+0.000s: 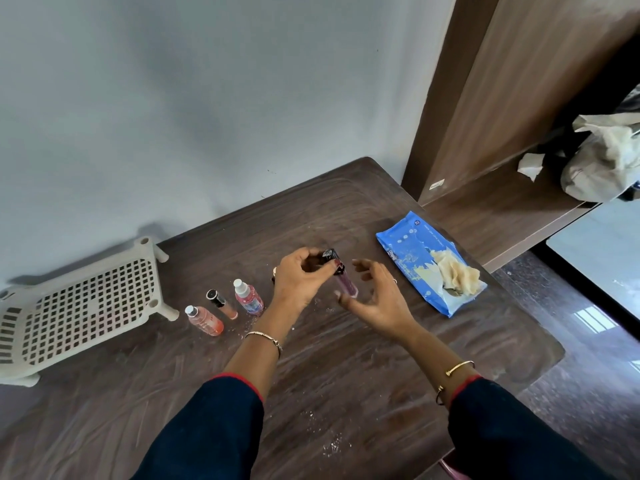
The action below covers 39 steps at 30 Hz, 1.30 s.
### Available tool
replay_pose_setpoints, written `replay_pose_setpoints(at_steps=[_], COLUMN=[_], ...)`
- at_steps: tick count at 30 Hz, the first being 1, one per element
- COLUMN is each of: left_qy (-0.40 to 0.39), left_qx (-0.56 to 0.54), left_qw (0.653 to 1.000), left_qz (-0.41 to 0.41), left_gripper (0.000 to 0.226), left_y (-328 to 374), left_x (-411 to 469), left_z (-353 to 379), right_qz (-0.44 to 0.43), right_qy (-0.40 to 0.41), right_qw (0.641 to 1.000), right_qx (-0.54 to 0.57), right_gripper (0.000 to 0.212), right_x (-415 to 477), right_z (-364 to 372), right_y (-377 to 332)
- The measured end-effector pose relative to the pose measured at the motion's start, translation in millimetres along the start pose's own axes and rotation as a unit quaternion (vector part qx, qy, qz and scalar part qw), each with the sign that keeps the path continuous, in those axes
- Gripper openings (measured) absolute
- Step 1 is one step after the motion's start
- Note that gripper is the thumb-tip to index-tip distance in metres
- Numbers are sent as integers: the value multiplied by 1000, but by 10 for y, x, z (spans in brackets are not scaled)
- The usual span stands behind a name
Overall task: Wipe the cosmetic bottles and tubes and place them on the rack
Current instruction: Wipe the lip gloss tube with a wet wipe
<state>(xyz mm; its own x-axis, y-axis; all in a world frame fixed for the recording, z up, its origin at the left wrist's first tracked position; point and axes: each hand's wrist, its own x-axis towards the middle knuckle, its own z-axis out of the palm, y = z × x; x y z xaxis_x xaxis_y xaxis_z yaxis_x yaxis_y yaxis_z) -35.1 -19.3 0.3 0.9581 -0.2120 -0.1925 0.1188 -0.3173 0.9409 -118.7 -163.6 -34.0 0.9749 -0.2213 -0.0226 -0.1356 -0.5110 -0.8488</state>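
My left hand (pixel 300 279) grips the black cap of a purple lip gloss tube (pixel 346 284) above the brown table (pixel 346 375). My right hand (pixel 375 296) is beside the tube with its fingers spread, one fingertip at the tube's lower end. To the left stand or lie a pink bottle with a white cap (pixel 247 296), an orange tube with a black cap (pixel 222 303) and an orange bottle with a white cap (pixel 205 320). The beige perforated rack (pixel 83 306) lies at the table's far left, against the wall.
A blue wet-wipe pack (pixel 415 258) lies to the right with a crumpled wipe (pixel 457 271) on top. A wooden cabinet with a shelf (pixel 502 209) stands at the back right, holding bags. White crumbs are scattered on the table.
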Motion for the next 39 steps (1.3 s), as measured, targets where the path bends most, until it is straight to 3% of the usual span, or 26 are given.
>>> replay_pose_setpoints(at_steps=[3, 7, 12, 17, 20, 25, 31, 35, 39], left_qy=[4, 1, -16, -32, -38, -34, -29, -29, -22], left_qx=[-85, -166, -207, -225, -237, -244, -253, -262, -282], left_qw=[996, 981, 969, 961, 958, 956, 953, 950, 944], left_qz=[-37, -97, -135, -155, -158, -160, -165, -170, -171], left_gripper=[14, 11, 5, 4, 3, 4, 2, 2, 3], left_y=[2, -19, -84, -119, -107, -71, -53, -43, -28], left_x=[-86, -158, -221, -263, -271, -272, -288, -318, -338], left_z=[63, 174, 305, 397, 436, 452, 436, 417, 394], right_qz=[17, 66, 181, 310, 352, 327, 310, 297, 290], right_qy=[48, 220, 352, 320, 283, 282, 271, 259, 299], right_qw=[998, 973, 901, 878, 875, 888, 890, 890, 890], right_qx=[26, -35, -178, -175, -174, -160, -194, -227, -185], right_gripper=[59, 26, 31, 59, 60, 39, 45, 28, 25], right_x=[-112, -124, -164, -162, -138, -96, -13, 29, 67], right_z=[-53, -238, -662, -905, -961, -958, -926, -965, -993], right_y=[80, 291, 552, 789, 867, 903, 960, 1015, 978])
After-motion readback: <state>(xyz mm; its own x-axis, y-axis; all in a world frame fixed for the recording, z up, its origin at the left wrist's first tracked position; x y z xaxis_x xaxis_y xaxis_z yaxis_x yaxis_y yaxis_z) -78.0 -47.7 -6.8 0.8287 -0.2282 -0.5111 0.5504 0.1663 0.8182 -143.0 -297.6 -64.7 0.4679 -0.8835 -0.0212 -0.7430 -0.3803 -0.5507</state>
